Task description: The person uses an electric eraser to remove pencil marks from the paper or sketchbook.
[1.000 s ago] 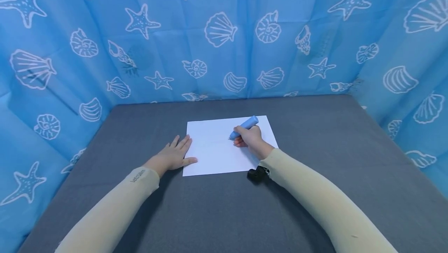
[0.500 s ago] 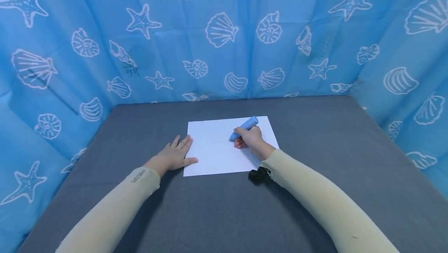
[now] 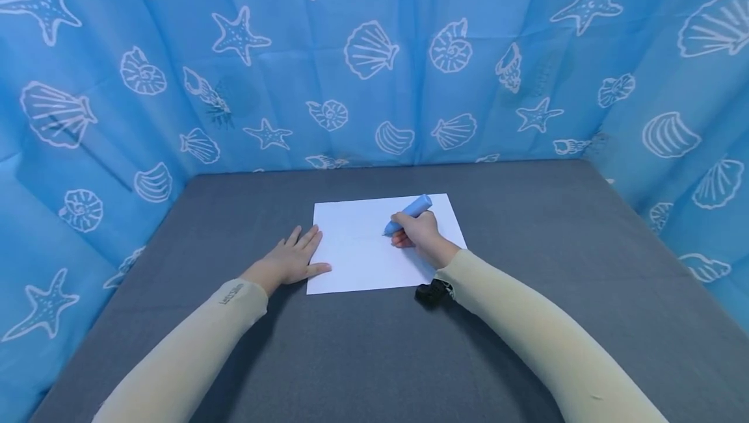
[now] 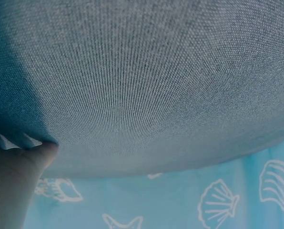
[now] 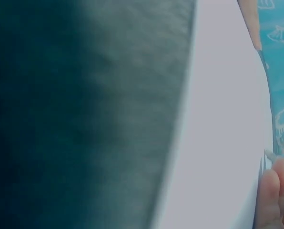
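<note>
A white sheet of paper (image 3: 351,267) lies flat on the grey cloth in the head view. My left hand (image 3: 288,260) is spread beside it, fingertips and thumb resting over its left edge. In my right hand (image 3: 421,231) is a thick light-blue pen (image 3: 417,205), pinched between thumb and fingers and slanting up to the right. Its narrow tip points down to the left, right at the paper near the middle. The right wrist view shows the pen tip (image 5: 269,155) and the curled fingers (image 5: 270,195) low on the right. Part of the pen is hidden by the hand.
A dark grey cloth (image 3: 363,351) covers the table. Behind and on both sides hangs a blue curtain (image 3: 409,98) printed with white shells and starfish. A black device (image 3: 430,293) sits under the right sleeve's cuff, close to the paper's near edge.
The pen tip has shifted very slightly toward me on the paper. The left hand stays in place, and both hands keep the same pose.
</note>
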Tool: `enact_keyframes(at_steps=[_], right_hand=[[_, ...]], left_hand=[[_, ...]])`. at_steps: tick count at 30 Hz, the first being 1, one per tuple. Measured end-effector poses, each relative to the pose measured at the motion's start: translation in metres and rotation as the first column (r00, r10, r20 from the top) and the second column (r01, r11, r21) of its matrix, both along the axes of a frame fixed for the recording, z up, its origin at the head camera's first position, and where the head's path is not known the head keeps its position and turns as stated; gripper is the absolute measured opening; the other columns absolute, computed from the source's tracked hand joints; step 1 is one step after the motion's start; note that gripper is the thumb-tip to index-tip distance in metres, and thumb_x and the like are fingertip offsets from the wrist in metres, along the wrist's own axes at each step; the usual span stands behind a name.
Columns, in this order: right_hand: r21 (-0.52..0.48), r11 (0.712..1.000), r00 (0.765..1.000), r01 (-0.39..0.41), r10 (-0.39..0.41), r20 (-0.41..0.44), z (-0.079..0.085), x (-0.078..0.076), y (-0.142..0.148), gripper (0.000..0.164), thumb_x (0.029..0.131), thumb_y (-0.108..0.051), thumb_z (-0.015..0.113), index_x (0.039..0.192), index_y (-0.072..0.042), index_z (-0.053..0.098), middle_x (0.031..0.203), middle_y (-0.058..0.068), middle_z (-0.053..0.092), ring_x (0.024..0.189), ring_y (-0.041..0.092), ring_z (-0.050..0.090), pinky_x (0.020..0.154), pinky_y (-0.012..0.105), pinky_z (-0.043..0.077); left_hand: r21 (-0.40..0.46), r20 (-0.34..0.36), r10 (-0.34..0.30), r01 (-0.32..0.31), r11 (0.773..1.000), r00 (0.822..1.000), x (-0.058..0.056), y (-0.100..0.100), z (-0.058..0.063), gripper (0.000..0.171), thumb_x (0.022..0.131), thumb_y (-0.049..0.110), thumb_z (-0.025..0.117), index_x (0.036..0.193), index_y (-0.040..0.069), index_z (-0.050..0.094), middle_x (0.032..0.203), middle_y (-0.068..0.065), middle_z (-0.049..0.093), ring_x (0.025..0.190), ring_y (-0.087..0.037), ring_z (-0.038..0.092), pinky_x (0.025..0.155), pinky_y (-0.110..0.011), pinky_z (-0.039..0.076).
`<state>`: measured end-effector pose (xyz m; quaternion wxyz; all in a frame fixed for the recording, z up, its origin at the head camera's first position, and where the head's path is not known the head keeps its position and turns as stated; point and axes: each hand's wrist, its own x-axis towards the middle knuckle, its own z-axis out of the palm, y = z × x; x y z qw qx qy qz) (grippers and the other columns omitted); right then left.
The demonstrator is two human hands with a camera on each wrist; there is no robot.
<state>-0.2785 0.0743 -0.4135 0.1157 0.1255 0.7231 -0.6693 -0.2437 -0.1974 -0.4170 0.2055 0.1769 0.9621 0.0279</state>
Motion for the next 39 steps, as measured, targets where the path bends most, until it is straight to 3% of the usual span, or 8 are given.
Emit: enact_keyframes(at_steps=[8,39], right_hand=[[-0.01,1.0,1.0,0.018,-0.018,0.005,-0.0003,-0.0015,0.0036,0.022,0.093,-0.016,0.061,0.097,0.006,0.06,0.061,0.008,0.062,0.047,0.011,0.06,0.051,0.023,0.054],[0.001,1.0,1.0,-0.006,0.006,0.003,-0.0001,-0.0003,-0.0031,0.026,0.094,-0.018,0.061,0.101,0.007,0.059,0.064,0.009,0.063,0.05,0.013,0.062,0.053,0.024,0.055]], left_hand=[[-0.006,0.001,0.005,-0.005,1.0,1.0,0.0047,0.0073,0.009,0.088,0.097,0.062,0.038,0.156,0.005,0.005,0.163,-0.014,0.0,0.146,-0.042,-0.004,0.114,-0.059,0.009],[0.005,-0.007,0.012,-0.012,1.0,1.0,0.0051,0.0046,0.0068,0.088,0.097,0.061,0.04,0.156,0.005,0.006,0.162,-0.014,0.002,0.145,-0.042,-0.003,0.113,-0.06,0.01]])
